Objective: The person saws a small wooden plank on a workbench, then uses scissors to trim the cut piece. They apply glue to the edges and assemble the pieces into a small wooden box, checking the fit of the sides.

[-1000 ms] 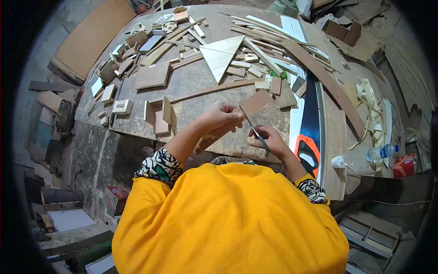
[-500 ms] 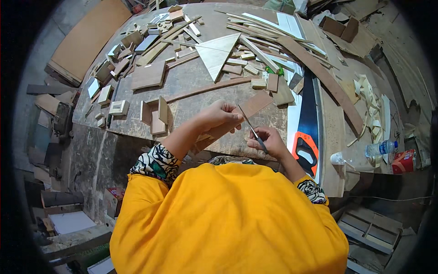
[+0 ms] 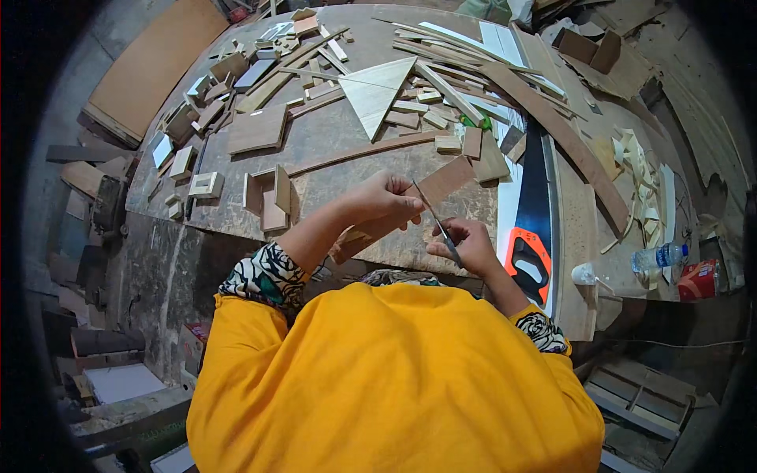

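The left hand (image 3: 383, 199), nearer, grasps the brown strip (image 3: 446, 180), its long axis running from eight to two o'clock, while the right hand (image 3: 471, 244) grips a slim tool (image 3: 448, 239), the strip at its eleven o'clock.

Room lies between the thick board (image 3: 258, 131) and pale triangle (image 3: 378, 96), but a saw (image 3: 534, 197) blocks the right hand (image 3: 471, 244) rightward.

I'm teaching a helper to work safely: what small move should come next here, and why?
I'd probably shift the left hand a little away from the slim tool first. The right hand holds that tool, which crosses the thin brown strip in this view, and its tip looks close to the left fingertips at the strip.
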Action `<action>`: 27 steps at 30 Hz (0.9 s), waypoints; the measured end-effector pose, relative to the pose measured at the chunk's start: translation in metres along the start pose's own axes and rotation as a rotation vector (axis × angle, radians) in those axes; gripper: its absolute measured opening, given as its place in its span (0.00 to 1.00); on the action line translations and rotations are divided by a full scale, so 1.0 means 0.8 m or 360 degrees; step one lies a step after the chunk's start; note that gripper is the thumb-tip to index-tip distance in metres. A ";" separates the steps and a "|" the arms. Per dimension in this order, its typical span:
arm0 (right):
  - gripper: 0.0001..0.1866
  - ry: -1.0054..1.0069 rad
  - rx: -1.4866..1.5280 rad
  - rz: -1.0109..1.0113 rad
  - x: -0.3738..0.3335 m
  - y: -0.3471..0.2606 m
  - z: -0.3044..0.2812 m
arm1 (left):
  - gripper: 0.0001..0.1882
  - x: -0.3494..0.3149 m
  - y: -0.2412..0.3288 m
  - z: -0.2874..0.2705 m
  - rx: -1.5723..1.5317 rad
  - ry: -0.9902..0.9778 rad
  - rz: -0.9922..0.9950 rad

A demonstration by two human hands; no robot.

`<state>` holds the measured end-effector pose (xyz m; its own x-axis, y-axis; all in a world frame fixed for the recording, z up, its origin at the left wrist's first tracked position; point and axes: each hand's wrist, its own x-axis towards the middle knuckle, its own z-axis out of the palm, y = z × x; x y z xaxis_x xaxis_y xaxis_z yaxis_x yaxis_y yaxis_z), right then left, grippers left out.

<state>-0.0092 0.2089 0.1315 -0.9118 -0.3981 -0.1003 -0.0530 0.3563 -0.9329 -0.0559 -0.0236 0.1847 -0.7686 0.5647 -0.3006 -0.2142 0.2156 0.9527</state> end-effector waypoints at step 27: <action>0.20 0.0200 -0.0114 -0.0200 0.004 0.024 0.000 | 0.10 0.023 -0.026 0.005 -0.0281 -0.0108 -0.0050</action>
<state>-0.0130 0.2142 0.1134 -0.9397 -0.3361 0.0636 -0.1942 0.3713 -0.9080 -0.0635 -0.0148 0.1591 -0.7188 0.6133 -0.3272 -0.3447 0.0942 0.9340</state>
